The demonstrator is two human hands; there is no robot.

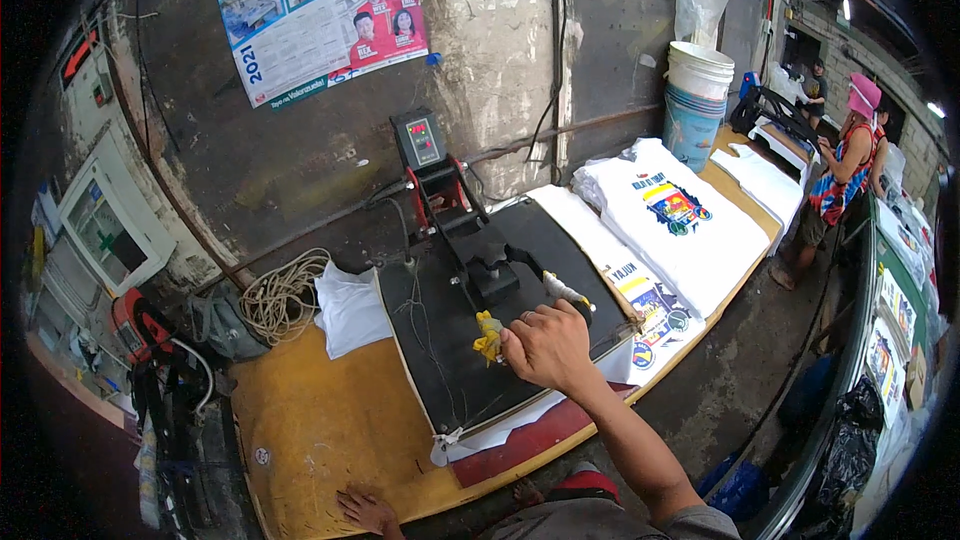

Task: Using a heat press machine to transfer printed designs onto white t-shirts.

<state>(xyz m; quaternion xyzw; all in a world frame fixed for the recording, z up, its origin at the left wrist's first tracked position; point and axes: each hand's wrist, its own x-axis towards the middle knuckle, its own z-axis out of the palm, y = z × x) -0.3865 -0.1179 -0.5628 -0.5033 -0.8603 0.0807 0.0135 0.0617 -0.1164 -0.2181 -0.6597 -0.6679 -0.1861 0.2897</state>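
My right hand (552,346) is wrapped round the handle (566,290) of a black heat press (440,340); yellow and pale wrapping shows on either side of the fist. The press's wide flat plate is down, and white cloth (505,430) pokes out from under its near edge. Over a dark red pad (530,445) lies part of that cloth. My left hand (368,511) rests on the yellow-brown table (300,420), fingers spread, holding nothing. Behind the plate stands the press's control box (418,138) with a lit red display.
Right of the press lie printed white shirts (690,215) in a stack. Beyond them stand stacked buckets (692,120). Coiled rope (285,300) and a folded white cloth (348,310) sit to the left. Another person (850,155) stands at the far right, near another table of prints.
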